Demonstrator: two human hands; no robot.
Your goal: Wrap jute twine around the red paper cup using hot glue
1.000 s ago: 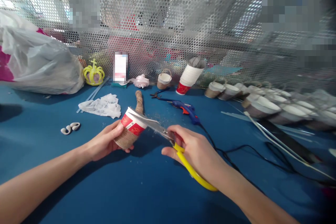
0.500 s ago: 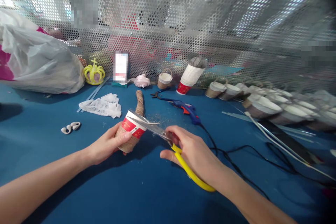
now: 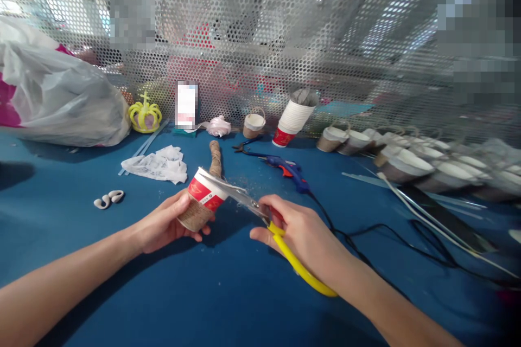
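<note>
My left hand [image 3: 169, 222] is wrapped round a paper cup [image 3: 203, 195], which tilts to the right. The cup is red and white at the top, with brown twine wound round its lower part. In my right hand [image 3: 299, 227] is a pair of scissors [image 3: 301, 265] with yellow handles. Their blades are at the cup's rim, close together, and one seems to run inside the cup; whether they bite into the paper I cannot tell. Behind the cup lies a roll of brown twine [image 3: 215, 157].
A blue glue gun [image 3: 287, 171] with a black cord and pliers [image 3: 242, 147] lie beyond my right hand. A stack of paper cups [image 3: 295, 119] leans behind them. Several small twine-wrapped buckets [image 3: 411, 165] crowd the right. Crumpled white plastic [image 3: 163, 164] and a large bag [image 3: 61, 97] are leftward.
My left thumb has slid back from the cup's front to its left side, and more fingers show beneath the cup. The scissor blades have drawn closer together.
</note>
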